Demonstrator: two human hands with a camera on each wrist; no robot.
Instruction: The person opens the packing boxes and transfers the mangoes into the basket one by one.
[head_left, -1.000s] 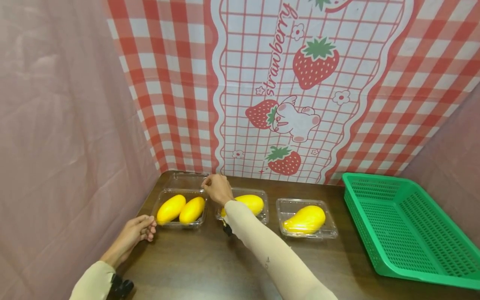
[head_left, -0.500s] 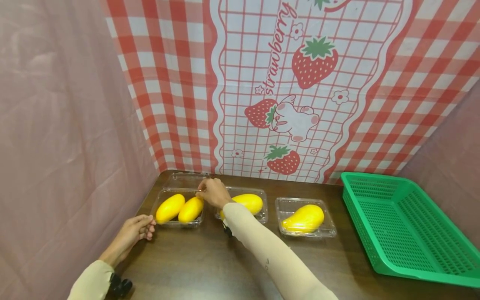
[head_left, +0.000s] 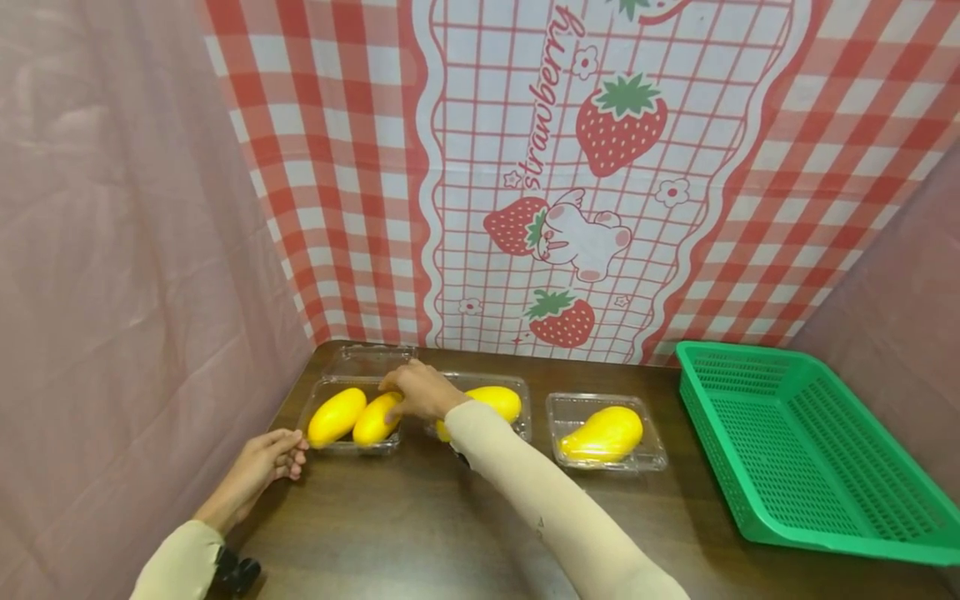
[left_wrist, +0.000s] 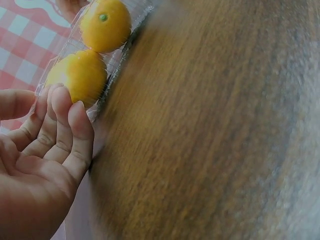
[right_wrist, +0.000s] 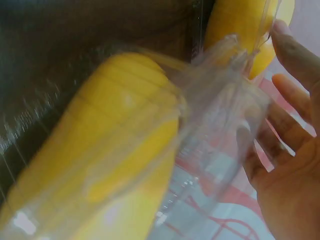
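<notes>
Two yellow mangoes [head_left: 336, 418] lie side by side in the leftmost clear plastic box [head_left: 352, 449], its lid [head_left: 371, 359] folded back behind it. At the box's front left corner, my left hand [head_left: 258, 467] pinches the rim between thumb and fingers, seen closer in the left wrist view. My right hand [head_left: 422, 390] reaches over the box's right side, thumb beside the right-hand mango. In the right wrist view its fingers [right_wrist: 295, 107] are spread, the index tip right at the clear edge. My right sleeve partly hides the mango [head_left: 495, 402] in the middle box.
A third clear box [head_left: 654, 457] with a mango [head_left: 603, 433] stands right of the middle one. A green perforated basket [head_left: 731, 487] sits at the table's right. A strawberry-print checked cloth [head_left: 360, 208] hangs behind, and a pink curtain [head_left: 135, 275] at the left.
My right hand has moved left and forward from the box's back right corner to the right-hand mango, its fingers spreading apart. The left hand stays at its corner.
</notes>
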